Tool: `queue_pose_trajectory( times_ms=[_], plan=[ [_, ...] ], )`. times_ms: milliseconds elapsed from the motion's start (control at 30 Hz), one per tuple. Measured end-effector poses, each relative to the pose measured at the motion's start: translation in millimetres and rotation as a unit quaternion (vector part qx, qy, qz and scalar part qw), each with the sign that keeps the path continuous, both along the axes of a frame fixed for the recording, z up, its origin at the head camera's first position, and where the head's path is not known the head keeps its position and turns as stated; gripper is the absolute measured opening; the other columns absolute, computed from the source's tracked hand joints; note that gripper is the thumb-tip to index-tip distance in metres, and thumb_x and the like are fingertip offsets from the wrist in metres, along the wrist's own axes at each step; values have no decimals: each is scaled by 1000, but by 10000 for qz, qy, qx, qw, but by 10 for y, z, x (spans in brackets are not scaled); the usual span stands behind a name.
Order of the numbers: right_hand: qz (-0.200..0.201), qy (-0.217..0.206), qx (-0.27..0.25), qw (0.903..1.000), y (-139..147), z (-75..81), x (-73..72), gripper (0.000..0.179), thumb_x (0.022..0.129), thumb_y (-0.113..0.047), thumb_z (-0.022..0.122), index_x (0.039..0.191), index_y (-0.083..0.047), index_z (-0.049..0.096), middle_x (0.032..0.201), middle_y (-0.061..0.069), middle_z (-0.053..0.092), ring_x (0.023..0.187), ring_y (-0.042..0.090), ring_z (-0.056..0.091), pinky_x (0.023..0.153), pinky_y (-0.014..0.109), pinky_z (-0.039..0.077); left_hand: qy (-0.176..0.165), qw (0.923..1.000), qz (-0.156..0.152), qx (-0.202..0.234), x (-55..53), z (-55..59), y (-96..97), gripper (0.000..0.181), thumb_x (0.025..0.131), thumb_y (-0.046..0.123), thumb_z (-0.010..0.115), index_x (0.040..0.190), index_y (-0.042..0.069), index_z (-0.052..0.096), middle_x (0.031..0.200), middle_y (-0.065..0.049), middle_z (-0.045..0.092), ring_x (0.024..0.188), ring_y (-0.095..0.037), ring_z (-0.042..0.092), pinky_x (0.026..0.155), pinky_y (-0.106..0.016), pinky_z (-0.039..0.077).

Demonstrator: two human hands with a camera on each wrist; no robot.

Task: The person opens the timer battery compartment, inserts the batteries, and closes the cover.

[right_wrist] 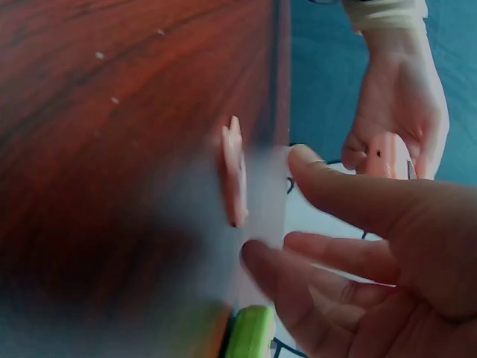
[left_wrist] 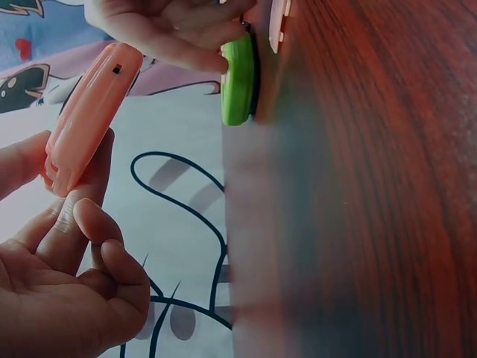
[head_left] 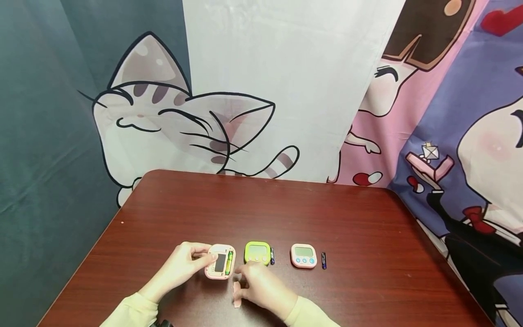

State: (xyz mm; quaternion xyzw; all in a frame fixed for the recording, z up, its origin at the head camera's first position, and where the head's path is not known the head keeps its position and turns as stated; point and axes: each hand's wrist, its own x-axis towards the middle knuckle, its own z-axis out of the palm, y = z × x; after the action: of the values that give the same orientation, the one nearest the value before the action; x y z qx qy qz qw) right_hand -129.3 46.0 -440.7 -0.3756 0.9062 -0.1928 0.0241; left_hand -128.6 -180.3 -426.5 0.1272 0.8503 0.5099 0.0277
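My left hand (head_left: 185, 263) grips a pink digital timer (head_left: 211, 272) between thumb and fingers, its back turned up. The battery compartment lies uncovered, and a green-and-gold battery (head_left: 229, 262) sits along its right side. Seen edge-on in the left wrist view, the timer (left_wrist: 93, 112) is tilted above the table. My right hand (head_left: 263, 284) is just right of the timer, its thumb and fingers apart with nothing between them. Close to its fingertips, a small pink battery cover (right_wrist: 234, 171) lies on the table, also visible beside the hand in the head view.
A green timer (head_left: 258, 249) lies just beyond my right hand, with a dark battery (head_left: 272, 256) along its right side. Farther right are a pink-and-white timer (head_left: 303, 255) and another dark battery (head_left: 323, 260). The brown table (head_left: 347, 218) ends at a printed cloth backdrop.
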Motion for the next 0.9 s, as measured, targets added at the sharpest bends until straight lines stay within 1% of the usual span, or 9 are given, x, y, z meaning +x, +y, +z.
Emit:
queue_pose_trajectory(
  times_ms=[100,167,267,400,533,700,800,900],
  plan=[
    [2,278,318,9991,-27,-38,43,39,60,-32,87,86,-14,64,74,-10,54,67,-3,44,61,12,38,-41,10000,41,3,4,-2,-4,31,86,24,69,103,-2,70,90,-6,73,83,-11,68,70,-21,50],
    [7,363,446,9983,-44,-62,65,40,58,-34,87,81,-17,59,72,-11,49,65,-2,42,59,12,37,-36,10000,48,-7,6,-7,-6,32,86,24,69,103,-2,70,90,-7,73,83,-12,68,70,-21,50],
    [-21,427,586,9974,-61,-93,85,40,57,-34,88,73,-19,54,71,-11,45,62,-2,40,58,12,36,-32,10000,44,-4,9,-13,-9,32,86,24,69,103,-3,70,90,-6,73,83,-13,69,70,-21,50],
    [-30,493,666,9966,-62,-107,97,38,58,-35,87,68,-20,54,70,-11,45,61,-3,40,57,12,36,-61,10000,55,-7,11,-20,-16,32,86,24,69,104,-3,70,90,-6,73,84,-13,69,70,-21,50],
    [51,473,559,9973,-41,-107,97,37,57,-37,87,67,-20,56,70,-12,43,61,-4,38,56,10,33,-78,10000,34,-36,10,-28,-17,32,87,24,68,104,-3,69,90,-6,73,84,-13,69,70,-21,50],
    [91,623,688,9956,-28,-118,97,36,55,-37,88,67,-22,57,72,-12,46,63,-3,43,59,11,37,-40,10000,5,-32,3,-28,-10,31,87,23,68,103,-3,70,89,-6,73,83,-12,68,70,-21,50],
    [40,544,670,9963,-29,-127,99,39,55,-35,88,74,-20,57,75,-10,48,65,-1,44,60,13,39,-37,10000,4,-25,1,-22,-1,31,86,23,68,104,-3,69,89,-6,73,83,-12,69,69,-21,50],
    [12,316,486,9983,-34,-129,95,45,55,-31,89,82,-18,56,77,-11,47,67,-1,43,61,14,38,-62,10000,16,-31,3,-19,-2,32,86,23,68,104,-4,69,89,-7,73,83,-13,69,70,-21,50]
  ],
)
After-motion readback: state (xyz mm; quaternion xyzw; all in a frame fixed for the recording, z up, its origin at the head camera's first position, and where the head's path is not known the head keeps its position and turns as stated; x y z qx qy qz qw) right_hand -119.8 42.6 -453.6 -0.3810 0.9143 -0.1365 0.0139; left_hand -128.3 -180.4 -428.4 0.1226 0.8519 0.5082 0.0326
